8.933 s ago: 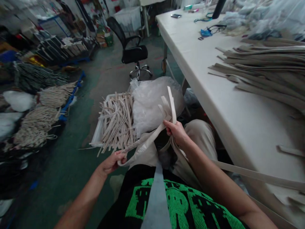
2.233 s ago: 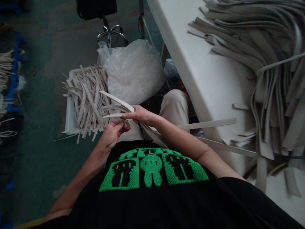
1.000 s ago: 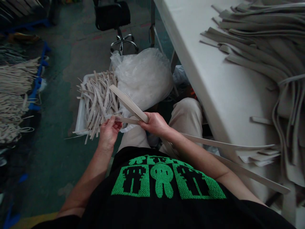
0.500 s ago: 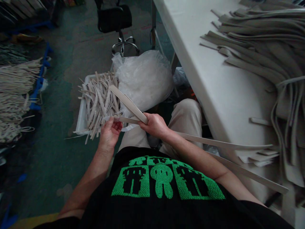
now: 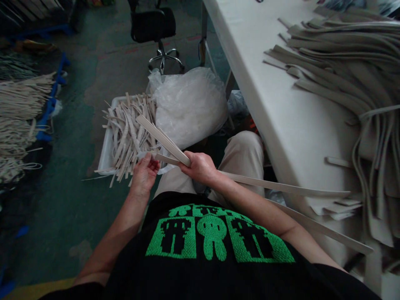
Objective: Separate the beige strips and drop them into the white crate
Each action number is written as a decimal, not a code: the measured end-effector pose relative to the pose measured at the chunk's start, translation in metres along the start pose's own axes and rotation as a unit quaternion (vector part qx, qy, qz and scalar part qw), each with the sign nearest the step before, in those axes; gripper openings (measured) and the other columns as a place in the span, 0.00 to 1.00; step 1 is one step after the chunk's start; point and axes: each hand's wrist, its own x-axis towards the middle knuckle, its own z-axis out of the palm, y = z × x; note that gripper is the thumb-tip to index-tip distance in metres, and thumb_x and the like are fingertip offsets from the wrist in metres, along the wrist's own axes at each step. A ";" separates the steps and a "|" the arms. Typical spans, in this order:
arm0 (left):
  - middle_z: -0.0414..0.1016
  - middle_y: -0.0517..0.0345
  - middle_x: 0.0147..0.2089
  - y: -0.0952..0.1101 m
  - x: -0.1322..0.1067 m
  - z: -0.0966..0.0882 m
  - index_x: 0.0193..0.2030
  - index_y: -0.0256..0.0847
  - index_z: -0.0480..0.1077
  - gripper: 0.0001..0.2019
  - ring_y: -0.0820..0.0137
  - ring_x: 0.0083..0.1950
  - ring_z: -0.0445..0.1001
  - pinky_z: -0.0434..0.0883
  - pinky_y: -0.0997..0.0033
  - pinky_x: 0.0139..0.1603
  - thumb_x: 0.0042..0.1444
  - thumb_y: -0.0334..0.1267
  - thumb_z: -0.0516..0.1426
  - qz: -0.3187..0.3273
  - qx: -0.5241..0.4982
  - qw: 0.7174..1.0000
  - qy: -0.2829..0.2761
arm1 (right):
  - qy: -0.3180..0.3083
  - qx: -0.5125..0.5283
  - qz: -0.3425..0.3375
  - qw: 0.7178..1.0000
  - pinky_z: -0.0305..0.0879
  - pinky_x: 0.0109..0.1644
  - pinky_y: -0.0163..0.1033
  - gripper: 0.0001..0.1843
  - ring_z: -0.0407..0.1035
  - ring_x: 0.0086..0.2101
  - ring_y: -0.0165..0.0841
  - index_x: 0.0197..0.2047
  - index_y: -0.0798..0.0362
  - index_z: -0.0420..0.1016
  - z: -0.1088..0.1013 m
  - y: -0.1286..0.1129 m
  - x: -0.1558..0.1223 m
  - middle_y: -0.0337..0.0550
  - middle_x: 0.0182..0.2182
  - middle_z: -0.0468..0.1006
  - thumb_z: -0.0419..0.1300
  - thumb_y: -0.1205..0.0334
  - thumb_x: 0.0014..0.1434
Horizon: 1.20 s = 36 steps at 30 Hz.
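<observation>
Over my lap, my right hand (image 5: 200,167) is closed round a bundle of long beige strips (image 5: 162,139) whose free ends point up and left. The strips' long tails (image 5: 281,189) run right, under my forearm, toward the table edge. My left hand (image 5: 143,173) sits just left of it, fingers curled and pinching the end of one strip and a bit of clear plastic film. Below both hands are my pale trousers (image 5: 243,154) and black shirt with a green print.
A white tray (image 5: 106,152) heaped with short beige strips (image 5: 131,133) stands on the green floor, a clear plastic bag (image 5: 190,104) beside it. The white table (image 5: 281,104) at right carries a big pile of grey-beige straps (image 5: 343,66). An office chair (image 5: 153,25) stands behind; strip bundles (image 5: 18,112) lie far left.
The view has shifted slightly. The bundle in my right hand has dipped a little and my left hand has closed in on the strip's end. Nothing was let go.
</observation>
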 end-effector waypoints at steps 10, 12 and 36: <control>0.77 0.60 0.26 -0.004 0.004 0.000 0.29 0.38 0.74 0.13 0.74 0.27 0.76 0.74 0.77 0.30 0.51 0.41 0.71 -0.041 -0.006 0.999 -0.007 | 0.000 0.018 0.021 1.000 0.51 0.31 0.37 0.12 0.72 0.32 0.34 0.39 0.51 0.78 -0.002 0.002 0.004 0.43 0.33 0.82 0.59 0.52 0.64; 0.77 0.59 0.26 -0.004 0.003 0.001 0.29 0.38 0.74 0.12 0.74 0.27 0.76 0.74 0.77 0.30 0.53 0.41 0.70 -0.059 -0.004 0.998 -0.006 | 0.007 0.026 0.023 0.999 0.51 0.31 0.37 0.12 0.72 0.32 0.34 0.38 0.51 0.78 -0.002 0.004 0.005 0.43 0.33 0.82 0.59 0.52 0.64; 0.80 0.57 0.28 -0.007 0.004 0.010 0.31 0.37 0.74 0.19 0.70 0.30 0.80 0.73 0.77 0.31 0.48 0.50 0.72 0.014 -0.002 0.999 -0.030 | 0.069 0.133 0.000 0.989 0.54 0.31 0.34 0.09 0.66 0.26 0.30 0.33 0.53 0.73 0.003 0.012 0.004 0.38 0.25 0.75 0.60 0.56 0.60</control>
